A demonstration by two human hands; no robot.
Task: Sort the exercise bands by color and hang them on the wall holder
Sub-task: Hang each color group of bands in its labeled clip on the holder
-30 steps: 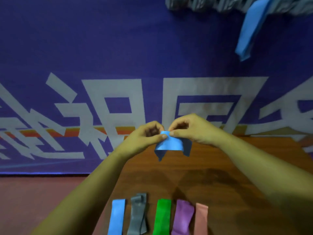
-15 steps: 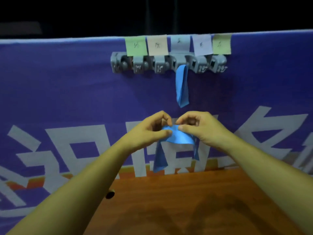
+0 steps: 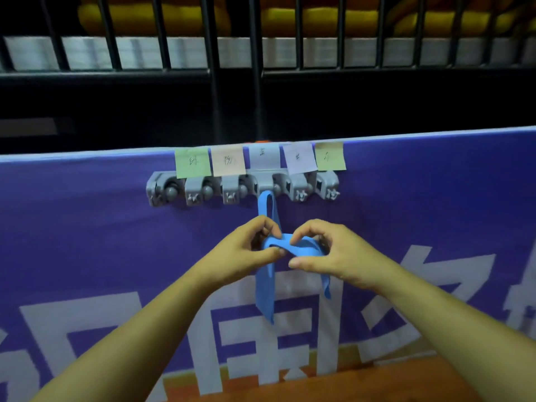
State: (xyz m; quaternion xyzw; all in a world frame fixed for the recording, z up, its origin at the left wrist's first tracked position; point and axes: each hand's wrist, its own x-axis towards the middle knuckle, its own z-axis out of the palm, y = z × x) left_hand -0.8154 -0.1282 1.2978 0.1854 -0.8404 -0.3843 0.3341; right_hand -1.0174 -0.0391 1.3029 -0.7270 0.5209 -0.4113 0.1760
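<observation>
Where the two hands meet, entry one: held blue band (image 3: 293,247), a flat strip of blue elastic, bunched and stretched crosswise in the air, below the wall holder and above the counter. One long tail hangs straight down beneath the left hand; a shorter tail hangs beneath the right.

Left hand (image 3: 240,250): thumb and forefinger pinched together on the band's left end, the other fingers curled behind.

Right hand (image 3: 333,256): fingers (image 3: 307,230) curled over the band's right part, forefinger tip pressing on top, thumb just beneath it.

Hung blue band (image 3: 265,207): a loop on the holder's middle peg, running down behind the hands; where it ends cannot be told.

Wall holder (image 3: 240,188): grey plastic rail with a row of clips and round pegs, fixed high on the banner. All other pegs are bare.

Sticky notes, five in a row touching the holder's top edge: green (image 3: 193,163), pink (image 3: 228,161), pale blue (image 3: 264,156), lilac (image 3: 298,158), yellow-green (image 3: 330,156). Each bears a handwritten mark, too faint to read.

Banner (image 3: 87,242): purple, with large pale characters and an orange stripe low down — upright behind everything.

Counter (image 3: 377,384): brown wood, a strip at the bottom edge.

Railing (image 3: 255,68): black bars above the banner.
</observation>
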